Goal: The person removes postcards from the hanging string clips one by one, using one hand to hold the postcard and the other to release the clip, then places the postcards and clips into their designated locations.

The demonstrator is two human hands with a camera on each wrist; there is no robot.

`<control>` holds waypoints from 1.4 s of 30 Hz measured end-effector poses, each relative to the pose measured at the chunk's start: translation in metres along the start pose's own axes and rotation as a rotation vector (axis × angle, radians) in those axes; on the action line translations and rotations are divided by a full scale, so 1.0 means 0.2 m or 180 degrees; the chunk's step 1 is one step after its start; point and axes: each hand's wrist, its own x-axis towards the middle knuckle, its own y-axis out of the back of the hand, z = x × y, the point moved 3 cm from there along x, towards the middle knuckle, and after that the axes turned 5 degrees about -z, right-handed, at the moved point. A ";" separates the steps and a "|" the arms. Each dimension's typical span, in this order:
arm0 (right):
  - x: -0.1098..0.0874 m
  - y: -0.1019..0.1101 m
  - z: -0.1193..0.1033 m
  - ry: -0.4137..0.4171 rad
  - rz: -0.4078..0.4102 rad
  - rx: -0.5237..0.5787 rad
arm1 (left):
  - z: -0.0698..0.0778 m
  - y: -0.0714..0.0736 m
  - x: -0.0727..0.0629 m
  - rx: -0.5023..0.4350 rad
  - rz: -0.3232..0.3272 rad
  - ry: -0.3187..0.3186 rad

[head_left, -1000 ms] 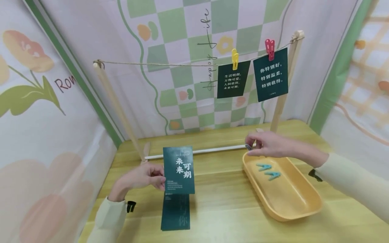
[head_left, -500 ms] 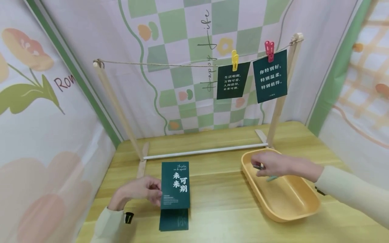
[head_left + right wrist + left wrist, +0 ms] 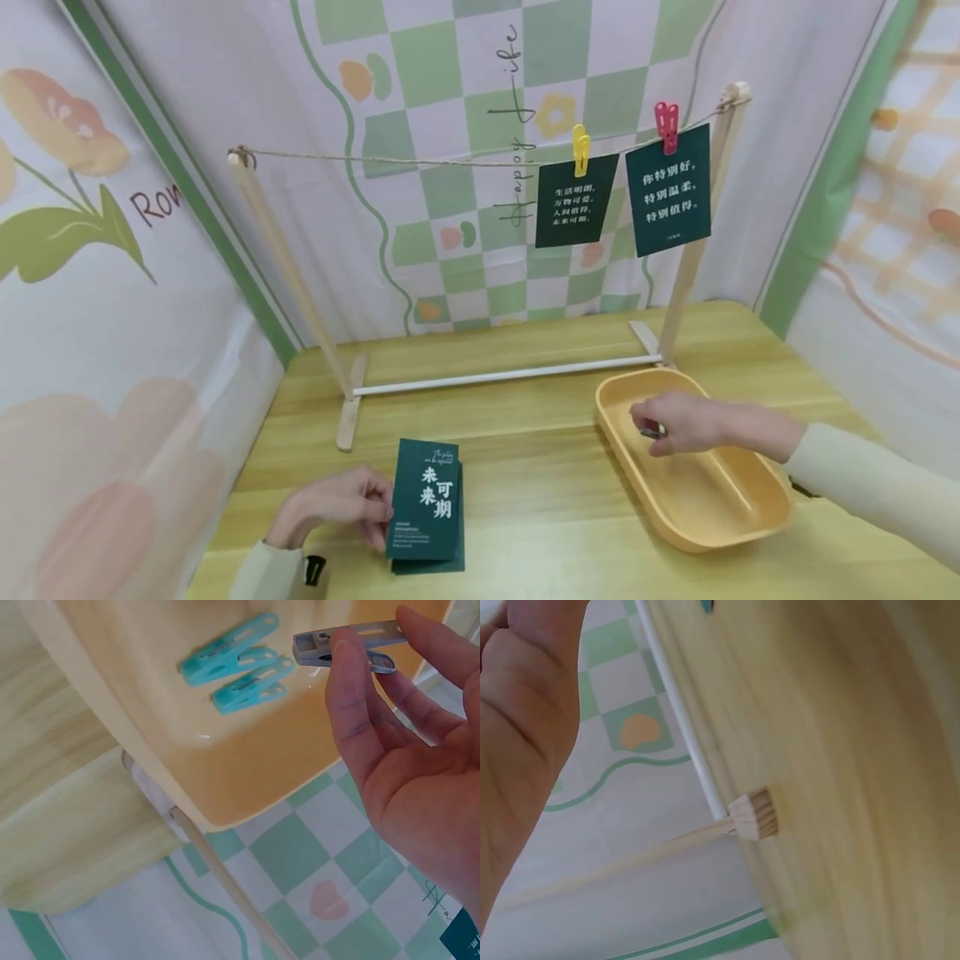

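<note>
In the head view my left hand (image 3: 348, 504) pinches a dark green card (image 3: 423, 504) with white lettering by its left edge. Under it, more green cards (image 3: 462, 533) show along the right and front edges. My right hand (image 3: 686, 421) is over the yellow tray (image 3: 701, 546), holding a grey clothespin (image 3: 349, 646) between thumb and fingers. Two turquoise clothespins (image 3: 231, 654) lie on the tray floor in the right wrist view; the right hand hides them in the head view. The left wrist view leaves the held card mostly out of frame.
A wooden stand carries a string (image 3: 390, 159) between two posts (image 3: 292, 275). A yellow clothespin (image 3: 581, 152) and a red clothespin (image 3: 666, 128) each hang a green card on its right half. A white rod (image 3: 502, 377) joins the stand's feet on the wooden table (image 3: 540, 467).
My left hand has brought the green card down toward the front, over the other cards. The right hand has moved from the tray's back rim to over its inside, keeping the grey clothespin.
</note>
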 end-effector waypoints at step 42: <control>-0.05 -0.11 0.10 -0.0748 -0.0489 0.0205 | -0.11 -0.10 0.08 0.0383 0.0608 0.1063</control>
